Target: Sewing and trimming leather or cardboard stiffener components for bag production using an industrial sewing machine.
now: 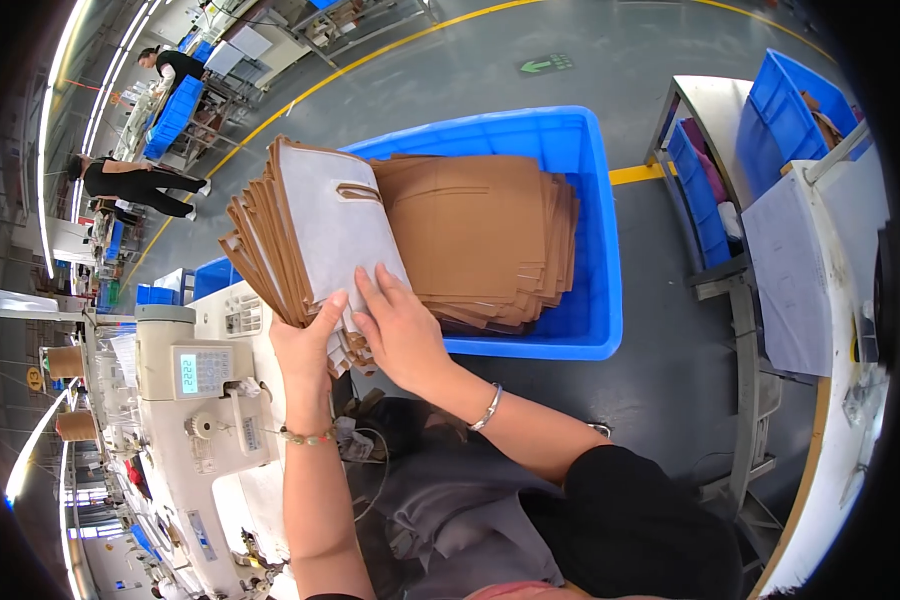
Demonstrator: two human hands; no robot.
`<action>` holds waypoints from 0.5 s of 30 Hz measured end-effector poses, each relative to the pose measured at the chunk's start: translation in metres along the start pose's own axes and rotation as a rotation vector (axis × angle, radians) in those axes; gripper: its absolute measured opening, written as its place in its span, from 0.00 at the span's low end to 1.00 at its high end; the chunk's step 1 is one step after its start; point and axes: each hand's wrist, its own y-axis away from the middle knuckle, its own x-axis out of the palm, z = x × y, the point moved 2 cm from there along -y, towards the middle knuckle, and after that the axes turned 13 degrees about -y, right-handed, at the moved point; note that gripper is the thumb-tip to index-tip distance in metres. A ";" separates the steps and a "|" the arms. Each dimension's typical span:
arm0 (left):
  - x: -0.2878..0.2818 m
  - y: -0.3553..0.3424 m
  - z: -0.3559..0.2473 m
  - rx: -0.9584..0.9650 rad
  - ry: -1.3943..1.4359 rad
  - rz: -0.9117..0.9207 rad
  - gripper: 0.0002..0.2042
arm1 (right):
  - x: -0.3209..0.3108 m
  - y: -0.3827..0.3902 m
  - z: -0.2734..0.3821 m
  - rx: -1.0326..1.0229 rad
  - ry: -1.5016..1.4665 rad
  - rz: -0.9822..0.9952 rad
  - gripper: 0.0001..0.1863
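Observation:
A thick bundle of brown fabric panels [335,225] with a white backing leans upright over the left end of a blue plastic bin [610,240]. Its front panel has a slit opening edged in brown near the top. My left hand [307,345] grips the bundle's lower left edge, thumb on the front face, the other fingers hidden behind. Stretched across the lower white face are the fingers of my right hand [402,335], which lies against it without wrapping round. Inside the bin, right of the bundle, sits a stack of brown panels [470,225], with slits on the top one.
A white sewing machine [160,375] with a lit display stands close on my left. To the right are a white-topped table [805,260] and more blue bins [785,110]. Two people [120,182] are at the far left, near a yellow floor line [370,58].

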 end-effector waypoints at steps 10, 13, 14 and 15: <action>-0.003 -0.006 0.017 0.076 0.082 -0.092 0.12 | -0.150 -0.081 -0.101 0.349 0.255 -0.252 0.28; -0.003 -0.007 0.018 0.074 0.065 -0.084 0.12 | -0.175 -0.104 -0.139 0.614 0.266 -0.406 0.35; 0.001 -0.008 0.017 0.084 0.084 -0.070 0.12 | -0.182 -0.106 -0.166 0.669 0.213 -0.461 0.34; 0.000 -0.010 0.019 0.091 0.093 -0.067 0.12 | -0.188 -0.106 -0.176 0.668 0.210 -0.454 0.34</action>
